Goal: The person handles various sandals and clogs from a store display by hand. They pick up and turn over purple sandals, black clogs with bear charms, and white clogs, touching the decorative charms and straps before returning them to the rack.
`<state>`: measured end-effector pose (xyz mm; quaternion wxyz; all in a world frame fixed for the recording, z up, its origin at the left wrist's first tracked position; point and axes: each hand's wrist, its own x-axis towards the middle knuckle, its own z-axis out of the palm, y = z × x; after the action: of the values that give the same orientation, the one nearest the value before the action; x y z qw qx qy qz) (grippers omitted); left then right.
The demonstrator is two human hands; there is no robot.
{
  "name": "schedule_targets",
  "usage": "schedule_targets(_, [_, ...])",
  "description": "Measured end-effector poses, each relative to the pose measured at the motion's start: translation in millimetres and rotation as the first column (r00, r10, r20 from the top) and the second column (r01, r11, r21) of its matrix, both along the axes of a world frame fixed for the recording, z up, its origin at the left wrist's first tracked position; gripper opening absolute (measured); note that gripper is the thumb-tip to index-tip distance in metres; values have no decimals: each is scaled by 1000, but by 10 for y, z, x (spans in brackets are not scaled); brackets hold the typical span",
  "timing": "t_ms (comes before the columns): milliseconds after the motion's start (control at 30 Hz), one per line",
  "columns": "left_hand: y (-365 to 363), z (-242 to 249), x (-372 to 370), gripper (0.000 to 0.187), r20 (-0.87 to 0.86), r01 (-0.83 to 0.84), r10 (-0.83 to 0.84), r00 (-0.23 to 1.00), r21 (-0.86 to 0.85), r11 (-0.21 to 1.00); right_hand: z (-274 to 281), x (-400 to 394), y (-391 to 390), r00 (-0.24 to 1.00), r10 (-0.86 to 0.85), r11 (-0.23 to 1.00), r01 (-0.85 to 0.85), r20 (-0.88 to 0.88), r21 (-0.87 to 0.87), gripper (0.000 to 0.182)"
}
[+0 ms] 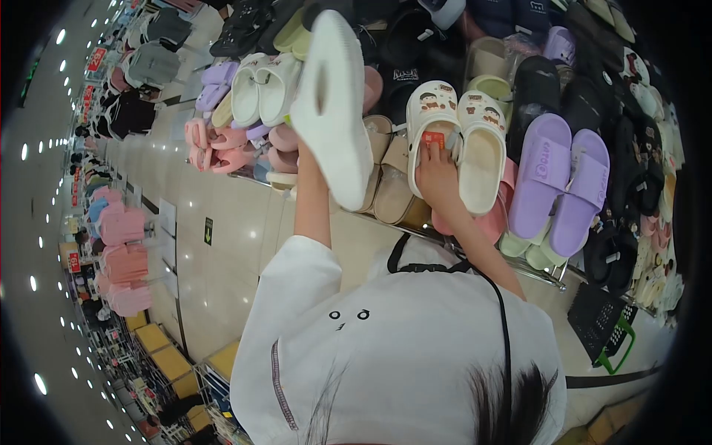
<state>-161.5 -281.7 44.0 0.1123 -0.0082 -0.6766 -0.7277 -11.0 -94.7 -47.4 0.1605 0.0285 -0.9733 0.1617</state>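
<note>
A thick-soled white slipper (326, 96) is held up in front of the rack, seen side-on. My left forearm (312, 200) runs up behind it; the slipper hides most of that hand, which grips it from the far side. My right hand (437, 176) reaches into the opening of a white clog (432, 104) with cartoon charms. Its fingers are closed at a red tag (432, 139) inside that clog. The matching clog (482, 159) lies close beside on the right, with a small tag near its opening.
Purple slides (540, 174) lie to the right, beige slides (397, 182) below the clogs, and white clogs (280, 89) at the left. A metal rack edge (545, 276) borders the display. A black basket (593, 322) with a green handle is at lower right. Clothing racks (122, 230) stand left.
</note>
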Motion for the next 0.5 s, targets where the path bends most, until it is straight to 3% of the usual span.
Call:
schedule_targets(200, [1,93,888,38,44,-12,8,999,87,996,48,35,2,998,7,996,-1,60,-88,51])
schedule_targets(367, [60,176,442,40,98,-31,16,995,153,988,71,62,0,999,-4,996,8,44,-88,51])
schedule_targets(500, [-44,239,600,42,146,-82,52,988,202,976,43,41,-18,999,-37,999,37,-1,-6,49])
